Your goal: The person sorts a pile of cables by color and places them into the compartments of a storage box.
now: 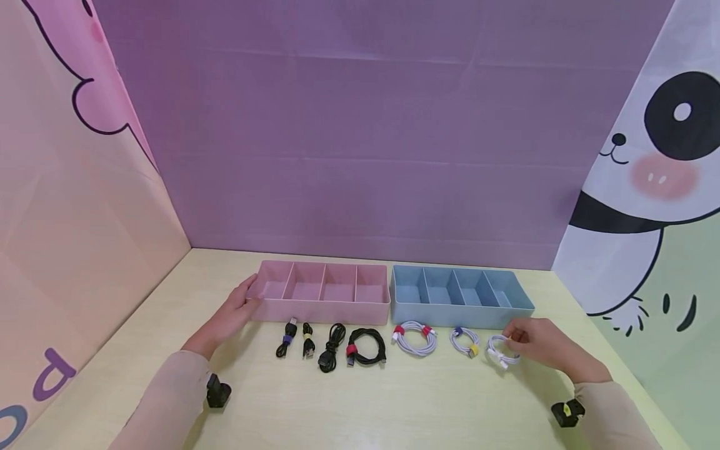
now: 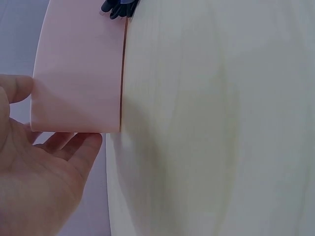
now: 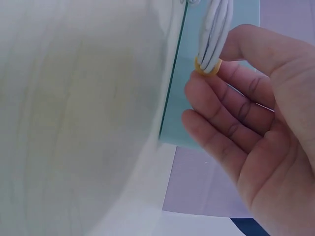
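At the left end of a pink divided storage box (image 1: 320, 310), my left hand (image 1: 235, 310) holds the corner. In the left wrist view, the thumb (image 2: 18, 87) meets the box's upper edge and the fingers (image 2: 84, 155) lie along its end wall. My right hand (image 1: 537, 339) pinches a coiled white cable (image 1: 495, 357) between thumb and fingers. The right wrist view shows a yellow band (image 3: 207, 67) around this coil at the fingertips. Behind that hand stands a blue divided storage box (image 1: 461, 317), right beside the pink one.
Black cables lie in front of the pink box: one with a purple tie (image 1: 287, 337), one with a yellow tie (image 1: 308, 340), an untied-looking bundle (image 1: 332, 347) and one with a red tie (image 1: 366, 347). White coils with red ties (image 1: 415, 339) and purple-yellow ties (image 1: 465, 341) lie before the blue box.
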Demonstrator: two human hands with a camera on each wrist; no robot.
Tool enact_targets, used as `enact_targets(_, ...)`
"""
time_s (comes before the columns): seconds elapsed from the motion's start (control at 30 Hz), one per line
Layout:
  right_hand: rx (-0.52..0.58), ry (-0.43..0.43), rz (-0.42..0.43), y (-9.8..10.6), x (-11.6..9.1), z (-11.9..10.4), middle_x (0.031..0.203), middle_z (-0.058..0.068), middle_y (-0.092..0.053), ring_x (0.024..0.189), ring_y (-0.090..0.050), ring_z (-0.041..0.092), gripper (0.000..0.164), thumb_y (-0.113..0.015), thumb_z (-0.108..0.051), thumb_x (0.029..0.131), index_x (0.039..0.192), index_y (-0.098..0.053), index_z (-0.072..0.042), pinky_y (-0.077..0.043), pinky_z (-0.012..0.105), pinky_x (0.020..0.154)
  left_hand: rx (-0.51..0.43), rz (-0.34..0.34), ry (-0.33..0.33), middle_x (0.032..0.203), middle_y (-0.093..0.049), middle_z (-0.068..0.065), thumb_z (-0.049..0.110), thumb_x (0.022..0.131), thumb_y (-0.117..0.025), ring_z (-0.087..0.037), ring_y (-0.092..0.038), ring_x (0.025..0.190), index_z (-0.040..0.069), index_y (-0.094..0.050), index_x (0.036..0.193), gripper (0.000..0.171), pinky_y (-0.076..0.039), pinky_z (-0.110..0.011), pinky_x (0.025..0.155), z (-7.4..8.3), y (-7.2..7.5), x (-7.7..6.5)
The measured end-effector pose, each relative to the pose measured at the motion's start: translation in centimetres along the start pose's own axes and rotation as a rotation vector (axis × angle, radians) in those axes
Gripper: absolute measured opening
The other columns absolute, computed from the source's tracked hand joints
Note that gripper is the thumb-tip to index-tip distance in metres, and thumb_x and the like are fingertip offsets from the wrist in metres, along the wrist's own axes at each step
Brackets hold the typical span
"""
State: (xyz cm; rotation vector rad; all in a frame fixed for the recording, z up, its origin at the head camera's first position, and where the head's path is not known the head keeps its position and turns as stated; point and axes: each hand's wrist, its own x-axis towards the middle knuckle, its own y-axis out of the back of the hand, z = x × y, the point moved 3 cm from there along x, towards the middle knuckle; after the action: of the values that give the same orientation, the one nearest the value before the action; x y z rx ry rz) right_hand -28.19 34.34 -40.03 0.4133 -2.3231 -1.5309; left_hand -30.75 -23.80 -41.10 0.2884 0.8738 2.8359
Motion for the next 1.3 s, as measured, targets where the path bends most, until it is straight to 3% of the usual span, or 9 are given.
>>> enact_targets(0.3, 0.012, -0.016, 0.026, 0.7, 0.1, -0.9, 0.075, -0.011, -0.061, 0.068, -0.056, 0.003, 0.005, -0.073, -0.011, 0.088, 0.09, -0.069, -0.012, -0.05, 0.027, 0.06, 0.014, -0.013, 0.051, 0.158, -0.007, -0.037, 0.024, 0.109, -0.036, -0.055, -0.008, 0.145, -0.009, -0.004, 0.156, 0.066, -0.011, -0.071, 0.113, 0.1, -0.1, -0.1)
enact_targets(0.53, -0.007, -0.003, 0.079, 1.3, 0.2, -1.1, 0.076, -0.012, -0.063, 0.068, -0.057, 0.002, 0.004, -0.073, -0.011, 0.088, 0.089, -0.069, -0.011, -0.052, 0.026, 0.062, 0.01, -0.011, 0.046, 0.156, -0.01, -0.038, 0.022, 0.108, -0.04, -0.055, -0.02, 0.141, -0.011, -0.005, 0.155, 0.068, -0.019, -0.068, 0.113, 0.2, 0.0, -0.2)
enact_targets(0.77, -0.002, -0.016, 0.121, 1.8, 0.4, -1.2, 0.074, -0.01, -0.06, 0.066, -0.054, 0.004, 0.005, -0.07, -0.008, 0.087, 0.09, -0.066, -0.01, -0.05, 0.026, 0.06, 0.016, -0.02, 0.084, 0.157, -0.009, -0.036, 0.028, 0.109, -0.04, -0.053, -0.025, 0.138, -0.007, -0.003, 0.157, 0.07, -0.021, -0.069, 0.112, -0.1, -0.1, -0.2)
enact_targets(1.1, 0.033, -0.024, 0.147, 2.2, 0.4, -1.3, 0.075, -0.011, -0.061, 0.066, -0.055, 0.003, 0.005, -0.071, -0.011, 0.09, 0.091, -0.066, -0.012, -0.05, 0.026, 0.061, 0.001, -0.018, 0.069, 0.157, -0.011, -0.036, 0.027, 0.109, -0.041, -0.052, -0.027, 0.136, -0.006, -0.003, 0.157, 0.07, -0.022, -0.07, 0.111, -0.2, -0.1, -0.1)
enact_targets(1.3, 0.055, 0.009, 0.204, 2.4, 0.5, -1.4, 0.076, -0.01, -0.063, 0.065, -0.056, 0.003, 0.006, -0.073, -0.014, 0.092, 0.093, -0.068, -0.01, -0.05, 0.026, 0.059, -0.003, -0.012, 0.048, 0.156, -0.013, -0.036, 0.025, 0.109, -0.042, -0.051, -0.026, 0.137, -0.008, -0.005, 0.157, 0.069, -0.021, -0.07, 0.111, -0.3, -0.1, 0.0)
